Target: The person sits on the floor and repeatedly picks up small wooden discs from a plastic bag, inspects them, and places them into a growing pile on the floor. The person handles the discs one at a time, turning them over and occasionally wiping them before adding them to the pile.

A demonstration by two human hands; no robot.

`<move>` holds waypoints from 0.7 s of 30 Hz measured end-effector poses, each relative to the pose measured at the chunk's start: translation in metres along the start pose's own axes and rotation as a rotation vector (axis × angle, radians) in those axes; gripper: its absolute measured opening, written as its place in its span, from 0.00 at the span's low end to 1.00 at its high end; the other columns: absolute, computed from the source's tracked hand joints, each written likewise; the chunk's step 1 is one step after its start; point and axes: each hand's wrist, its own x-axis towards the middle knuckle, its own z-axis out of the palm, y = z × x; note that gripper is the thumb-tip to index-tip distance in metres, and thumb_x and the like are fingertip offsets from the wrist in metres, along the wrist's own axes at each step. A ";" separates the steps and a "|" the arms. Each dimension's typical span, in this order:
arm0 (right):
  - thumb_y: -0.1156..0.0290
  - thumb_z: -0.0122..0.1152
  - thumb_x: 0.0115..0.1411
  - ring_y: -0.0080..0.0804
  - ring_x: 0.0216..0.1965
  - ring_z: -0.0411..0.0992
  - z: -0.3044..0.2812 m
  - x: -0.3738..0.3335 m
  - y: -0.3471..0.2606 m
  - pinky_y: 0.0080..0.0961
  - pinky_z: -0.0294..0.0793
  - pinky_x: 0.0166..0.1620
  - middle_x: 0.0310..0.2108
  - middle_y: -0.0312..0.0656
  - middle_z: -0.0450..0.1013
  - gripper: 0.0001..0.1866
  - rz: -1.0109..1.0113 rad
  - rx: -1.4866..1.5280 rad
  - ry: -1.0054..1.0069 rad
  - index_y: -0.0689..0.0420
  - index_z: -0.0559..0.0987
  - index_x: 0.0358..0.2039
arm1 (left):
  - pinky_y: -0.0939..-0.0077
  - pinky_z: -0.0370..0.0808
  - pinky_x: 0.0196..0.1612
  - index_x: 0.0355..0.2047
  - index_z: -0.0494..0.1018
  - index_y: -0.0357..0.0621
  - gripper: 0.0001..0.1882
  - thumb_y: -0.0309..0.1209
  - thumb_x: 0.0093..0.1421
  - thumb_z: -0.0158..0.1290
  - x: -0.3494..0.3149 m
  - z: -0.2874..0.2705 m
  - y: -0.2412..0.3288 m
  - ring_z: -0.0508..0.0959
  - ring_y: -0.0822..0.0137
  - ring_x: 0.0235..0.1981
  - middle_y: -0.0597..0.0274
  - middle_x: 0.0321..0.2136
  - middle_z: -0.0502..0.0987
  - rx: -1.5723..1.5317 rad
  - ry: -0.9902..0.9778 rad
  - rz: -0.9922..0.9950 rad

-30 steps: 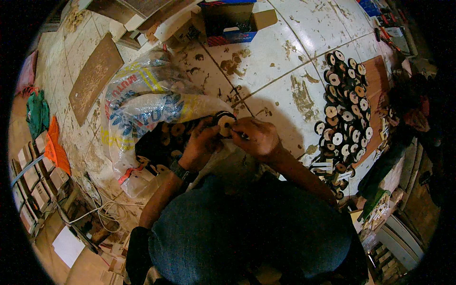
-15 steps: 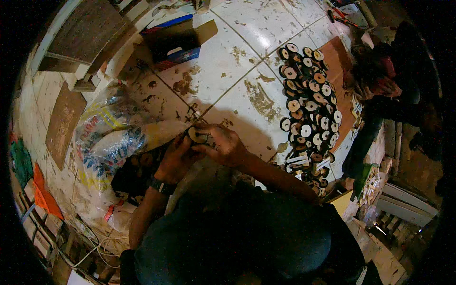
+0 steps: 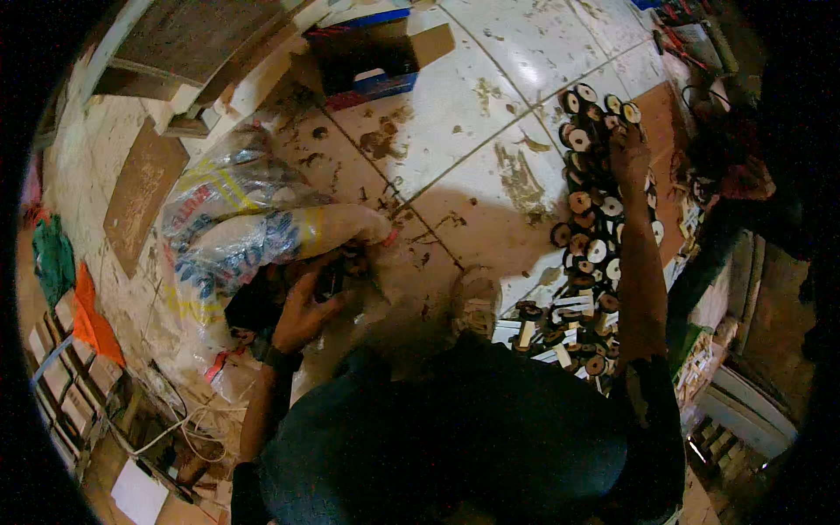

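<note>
I rest my right hand (image 3: 632,162) at the far end of black-rimmed wheels (image 3: 597,246), massed on the tiled floor (image 3: 446,149) perhaps to stay together; my left hand (image 3: 303,315) is at the sack (image 3: 210,219) mouth, seemingly steadying it. I cannot tell whether either grips.

Left hand (image 3: 306,306): partly lost in shadow at the mouth of the plastic sack (image 3: 232,210), whose contents (image 3: 252,308) are too dark to tell apart. Right hand (image 3: 630,162): covers several stacked discs (image 3: 596,251); its grip is indistinct. Cardboard box (image 3: 385,87): interior obscured. Wooden cabinet (image 3: 197,52): truncated by the upper edge.
</note>
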 end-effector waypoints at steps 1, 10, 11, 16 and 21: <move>0.65 0.60 0.57 0.51 0.38 0.73 0.000 0.001 -0.001 0.42 0.73 0.40 0.38 0.55 0.74 0.21 0.104 -0.034 -0.062 0.61 0.72 0.48 | 0.72 0.68 0.53 0.56 0.64 0.37 0.29 0.37 0.57 0.56 0.000 -0.006 -0.003 0.72 0.65 0.49 0.59 0.48 0.73 0.134 0.039 -0.062; 0.73 0.60 0.53 0.45 0.47 0.71 0.103 -0.100 -0.241 0.36 0.70 0.51 0.44 0.45 0.73 0.16 -0.647 0.348 -0.344 0.54 0.77 0.44 | 0.77 0.70 0.38 0.55 0.66 0.44 0.26 0.42 0.58 0.49 0.005 0.008 -0.025 0.73 0.72 0.38 0.64 0.43 0.75 -0.576 0.089 -0.244; 0.71 0.59 0.54 0.44 0.48 0.70 0.112 -0.108 -0.259 0.35 0.70 0.52 0.45 0.44 0.72 0.15 -0.712 0.419 -0.319 0.52 0.77 0.44 | 0.77 0.70 0.35 0.54 0.66 0.44 0.25 0.43 0.59 0.47 0.007 0.009 -0.024 0.73 0.72 0.37 0.65 0.43 0.75 -0.596 0.014 -0.143; 0.65 0.58 0.55 0.41 0.51 0.69 0.143 -0.122 -0.296 0.37 0.68 0.54 0.48 0.42 0.71 0.15 -0.665 0.405 -0.427 0.49 0.77 0.44 | 0.77 0.69 0.28 0.54 0.66 0.43 0.25 0.45 0.63 0.41 0.012 0.012 -0.016 0.75 0.69 0.36 0.63 0.45 0.74 -0.973 -0.130 -0.131; 0.63 0.59 0.56 0.44 0.51 0.69 0.145 -0.124 -0.294 0.37 0.69 0.52 0.46 0.45 0.72 0.14 -0.650 0.206 -0.392 0.51 0.77 0.43 | 0.76 0.70 0.27 0.58 0.62 0.43 0.28 0.47 0.64 0.40 0.018 0.019 -0.007 0.76 0.64 0.39 0.57 0.50 0.73 -0.474 -0.119 0.119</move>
